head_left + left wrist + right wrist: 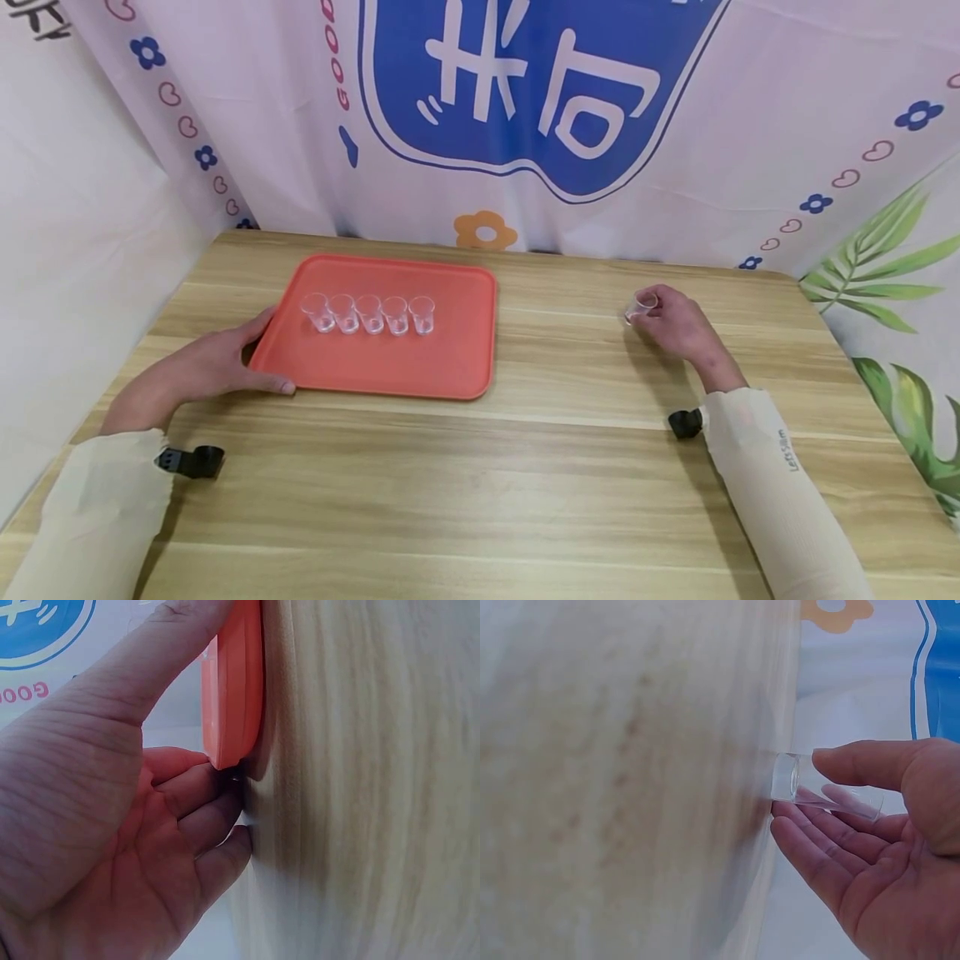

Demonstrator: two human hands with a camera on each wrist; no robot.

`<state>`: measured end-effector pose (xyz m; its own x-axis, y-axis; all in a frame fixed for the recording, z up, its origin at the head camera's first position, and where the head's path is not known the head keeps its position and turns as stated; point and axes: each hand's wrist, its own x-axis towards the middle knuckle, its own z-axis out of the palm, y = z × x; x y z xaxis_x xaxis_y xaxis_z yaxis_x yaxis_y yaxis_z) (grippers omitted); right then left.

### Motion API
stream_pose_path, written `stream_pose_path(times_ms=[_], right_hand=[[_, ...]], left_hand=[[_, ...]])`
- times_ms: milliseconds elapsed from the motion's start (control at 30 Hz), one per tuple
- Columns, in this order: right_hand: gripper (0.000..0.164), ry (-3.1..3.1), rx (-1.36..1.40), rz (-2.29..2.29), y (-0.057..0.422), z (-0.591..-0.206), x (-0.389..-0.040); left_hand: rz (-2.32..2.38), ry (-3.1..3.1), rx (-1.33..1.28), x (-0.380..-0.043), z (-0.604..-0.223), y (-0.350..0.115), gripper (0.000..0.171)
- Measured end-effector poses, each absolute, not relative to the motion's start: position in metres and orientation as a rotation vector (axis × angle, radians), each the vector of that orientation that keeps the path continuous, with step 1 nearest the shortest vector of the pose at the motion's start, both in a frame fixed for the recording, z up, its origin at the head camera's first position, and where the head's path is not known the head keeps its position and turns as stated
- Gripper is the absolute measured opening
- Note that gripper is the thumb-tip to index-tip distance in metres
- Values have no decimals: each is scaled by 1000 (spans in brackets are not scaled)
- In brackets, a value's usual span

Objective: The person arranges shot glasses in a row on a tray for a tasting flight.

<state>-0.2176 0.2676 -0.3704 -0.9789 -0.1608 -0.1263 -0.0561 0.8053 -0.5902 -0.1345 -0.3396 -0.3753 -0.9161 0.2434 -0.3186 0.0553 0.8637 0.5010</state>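
A red tray (390,367) lies on the left part of the table, with several small clear shot glasses (371,314) upright in a row on it. My left hand (213,362) holds the tray's near left corner, the thumb along the front edge and the fingers at the left side. In the left wrist view, the curled fingers (214,817) meet the corner close to the tabletop. Far to the right of the tray, my right hand (678,321) pinches another clear shot glass (802,780) between thumb and fingers. Its base is at or just above the table; I cannot tell which.
The wooden table (450,500) has a printed curtain (300,167) along its back edge. A white wall (90,208) borders the left side, and a leaf-patterned cloth (900,292) hangs at the right. A small black camera sits on each wrist.
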Motion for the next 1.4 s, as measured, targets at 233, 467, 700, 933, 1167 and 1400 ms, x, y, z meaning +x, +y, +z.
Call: stream_pose_path(times_ms=[233, 467, 700, 933, 1167, 1400], right_hand=[[44, 2826, -163, -909, 267, -369, -218], [44, 2837, -222, -927, 260, -365, -220], [41, 2825, -267, -998, 247, -364, -220], [33, 2823, -354, -1118, 234, -364, -223], [31, 2775, -423, -1205, 211, -367, -222], [32, 2733, -521, -1267, 182, -365, -219]], left_hand=[[704, 2661, 214, -134, -376, -339, 128], [706, 2668, 219, -135, -377, -339, 127], [701, 2663, 212, -135, -376, -338, 127], [713, 2660, 214, -135, -376, -337, 127], [710, 2659, 229, -136, -376, -338, 127], [705, 2658, 227, -136, -377, -339, 126]])
